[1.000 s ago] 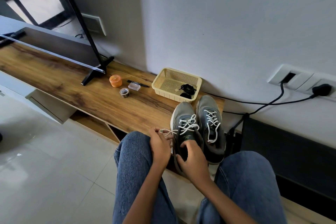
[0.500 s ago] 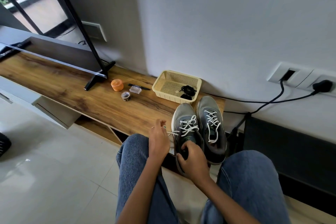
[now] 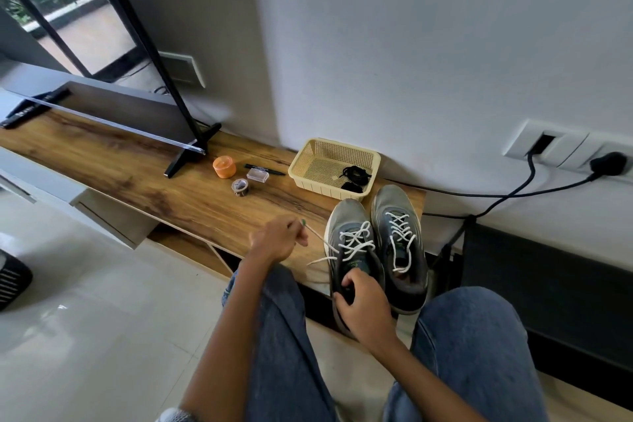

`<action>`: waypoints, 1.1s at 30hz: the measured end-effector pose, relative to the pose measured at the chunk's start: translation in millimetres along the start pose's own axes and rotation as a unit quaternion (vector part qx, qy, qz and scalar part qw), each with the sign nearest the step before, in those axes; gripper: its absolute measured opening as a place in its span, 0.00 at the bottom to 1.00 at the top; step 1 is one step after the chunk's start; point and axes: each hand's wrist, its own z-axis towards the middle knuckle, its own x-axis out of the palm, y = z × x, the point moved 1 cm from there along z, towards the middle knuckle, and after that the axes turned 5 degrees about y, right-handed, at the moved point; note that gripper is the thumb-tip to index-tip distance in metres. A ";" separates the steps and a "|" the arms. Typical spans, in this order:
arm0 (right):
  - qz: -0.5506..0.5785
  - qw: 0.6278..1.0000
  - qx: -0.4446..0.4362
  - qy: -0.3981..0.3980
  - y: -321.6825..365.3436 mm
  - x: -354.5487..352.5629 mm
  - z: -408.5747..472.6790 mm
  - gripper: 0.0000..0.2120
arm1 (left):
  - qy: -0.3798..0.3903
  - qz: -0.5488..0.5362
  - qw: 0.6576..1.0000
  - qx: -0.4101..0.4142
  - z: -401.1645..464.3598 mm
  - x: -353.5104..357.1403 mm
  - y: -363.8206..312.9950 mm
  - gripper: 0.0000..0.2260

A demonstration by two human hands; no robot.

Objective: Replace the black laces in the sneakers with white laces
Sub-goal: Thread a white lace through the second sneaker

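1. Worktop [image 3: 144,181] of wood carries two grey sneakers [image 3: 397,233] side by side at its right end, long axes running from the person to the wall, toes toward the wall.
2. Basket [image 3: 310,166], one, just beyond the toes, holds the black laces [image 3: 354,176].
3. Right hand [image 3: 364,307] grips the left sneaker [image 3: 346,216] at its heel.
4. Left hand [image 3: 274,241], left of that shoe, pinches one white lace [image 3: 356,240] end, drawn taut.

Wood-grain shelf [image 3: 137,175]; perforated plastic basket [image 3: 310,166]; glossy floor tiles [image 3: 85,336].
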 end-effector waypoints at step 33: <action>0.015 0.999 -0.029 0.027 -6.3 -4.4 -0.1 0.08 | 0.035 -0.372 0.898 -0.233 -15.1 83.5 -10.9 0.14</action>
